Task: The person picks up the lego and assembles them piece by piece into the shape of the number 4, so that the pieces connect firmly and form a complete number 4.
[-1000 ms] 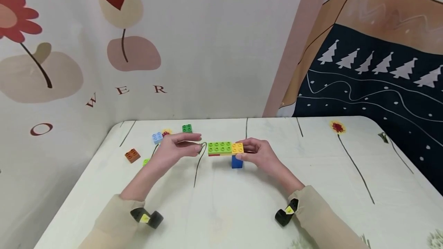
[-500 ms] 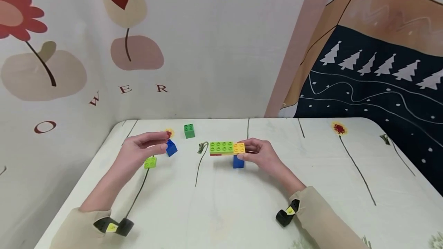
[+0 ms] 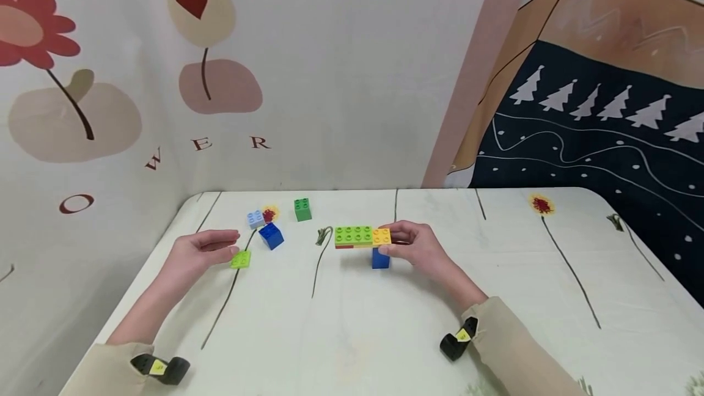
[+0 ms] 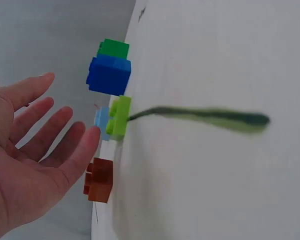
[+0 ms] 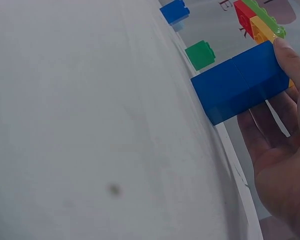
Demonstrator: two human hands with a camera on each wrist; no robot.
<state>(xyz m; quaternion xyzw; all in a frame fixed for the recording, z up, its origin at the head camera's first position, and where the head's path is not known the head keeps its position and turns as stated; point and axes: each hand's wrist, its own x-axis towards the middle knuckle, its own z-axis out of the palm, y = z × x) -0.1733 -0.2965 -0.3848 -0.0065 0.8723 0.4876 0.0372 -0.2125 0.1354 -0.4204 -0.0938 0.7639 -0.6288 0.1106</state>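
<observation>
My right hand [image 3: 415, 246] pinches a stack of toy building bricks near its right end. A long lime-green brick [image 3: 354, 236] and a yellow brick [image 3: 381, 236] form the top; red and yellow bricks show underneath. Blue bricks [image 5: 240, 82] make the column below, partly covered by my fingers in the right wrist view. My left hand [image 3: 195, 255] holds nothing, its fingers extended and thumb apart, just left of a flat lime-green brick [image 3: 241, 260]. A brown brick [image 4: 100, 180] stands near its fingers in the left wrist view; in the head view this hand hides it.
On the left of the white table [image 3: 352, 335] lie a light blue brick [image 3: 255, 219], a dark blue brick [image 3: 271, 236] and, further back, a green brick [image 3: 302, 209]. A printed curtain [image 3: 341, 78] hangs behind the table.
My left hand has moved away from the stack, leftward across the table to the loose bricks. The right hand keeps its grip on the stack in nearly the same place.
</observation>
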